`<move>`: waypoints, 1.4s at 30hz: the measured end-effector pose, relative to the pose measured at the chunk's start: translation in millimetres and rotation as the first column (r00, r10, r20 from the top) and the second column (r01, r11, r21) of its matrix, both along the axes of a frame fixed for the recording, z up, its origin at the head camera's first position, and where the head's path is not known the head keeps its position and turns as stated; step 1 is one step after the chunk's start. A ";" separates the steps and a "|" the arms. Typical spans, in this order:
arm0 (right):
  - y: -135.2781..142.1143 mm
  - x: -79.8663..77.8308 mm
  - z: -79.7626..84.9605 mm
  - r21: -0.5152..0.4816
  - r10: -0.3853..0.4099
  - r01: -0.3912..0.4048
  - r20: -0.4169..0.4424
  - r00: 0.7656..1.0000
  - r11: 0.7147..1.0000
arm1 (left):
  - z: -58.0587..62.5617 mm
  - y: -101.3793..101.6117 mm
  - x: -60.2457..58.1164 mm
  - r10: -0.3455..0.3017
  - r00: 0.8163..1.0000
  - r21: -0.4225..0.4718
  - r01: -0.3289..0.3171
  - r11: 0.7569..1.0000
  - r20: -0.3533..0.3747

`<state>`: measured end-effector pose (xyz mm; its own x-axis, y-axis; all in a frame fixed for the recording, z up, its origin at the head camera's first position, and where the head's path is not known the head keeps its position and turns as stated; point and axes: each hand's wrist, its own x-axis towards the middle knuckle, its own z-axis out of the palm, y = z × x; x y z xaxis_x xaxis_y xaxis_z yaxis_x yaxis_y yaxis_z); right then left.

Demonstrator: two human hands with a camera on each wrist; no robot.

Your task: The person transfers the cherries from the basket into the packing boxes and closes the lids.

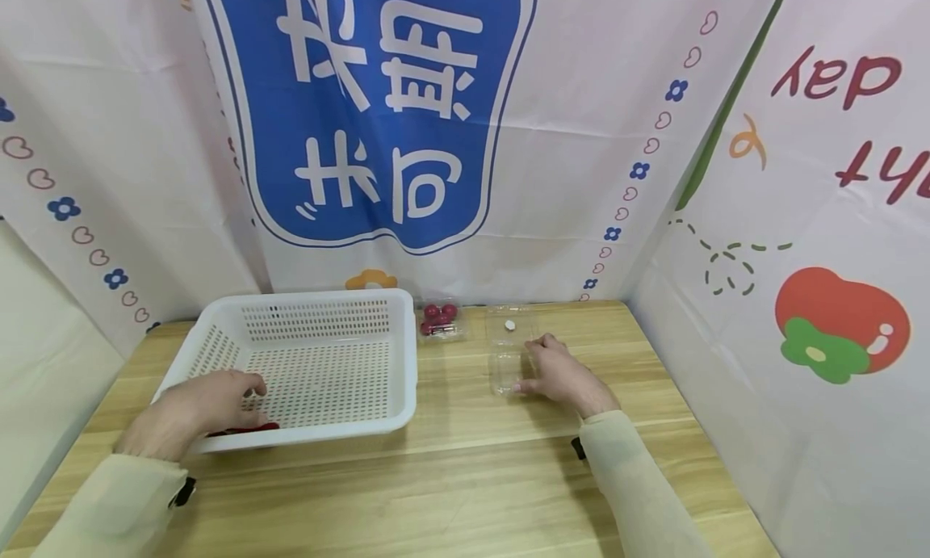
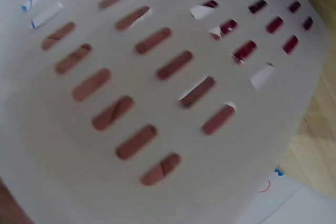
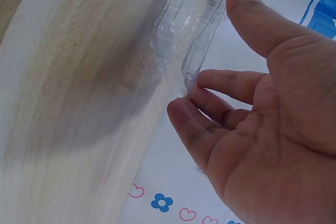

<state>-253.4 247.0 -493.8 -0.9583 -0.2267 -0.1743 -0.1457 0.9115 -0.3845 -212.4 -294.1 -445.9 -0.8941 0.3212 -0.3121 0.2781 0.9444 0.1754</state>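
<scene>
My left hand [image 1: 207,404] reaches over the near left corner of a white slotted basket [image 1: 404,372], fingers bent, with a gap between thumb and forefinger. Just beside the thumb lies a dark red thing [image 1: 250,429] against the near wall; its kind is unclear. Through the wall's slots the left wrist view gives only slivers of fingers and of red [image 2: 244,52]. On the right, my right hand [image 1: 570,378] holds a hinged clear plastic box [image 1: 506,372] by its side edges, thumb near and fingers far. The box stands open, with a small white spot [image 1: 510,325] on its far half.
Between basket and box, a second clear plastic box [image 1: 452,332] contains several dark red round fruits [image 1: 441,314]. All stand on a wooden table [image 1: 465,493]. Printed cloth [image 1: 567,178] hangs close behind its far edge and along the right side.
</scene>
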 end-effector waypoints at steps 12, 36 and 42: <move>-0.1 1.2 1.9 0.012 0.001 -0.001 0.011 1.000 1.000 | -6.3 -1.0 4.0 -0.057 0.998 0.035 0.056 0.998 0.023; -1.9 2.1 -0.1 0.026 0.001 0.000 -0.009 1.000 1.000 | -9.8 4.9 2.9 -0.044 0.999 0.035 0.043 0.998 0.028; -1.7 1.8 -1.2 0.032 0.007 -0.006 -0.009 1.000 0.999 | -10.7 5.9 2.5 -0.041 0.999 0.053 0.040 0.998 0.011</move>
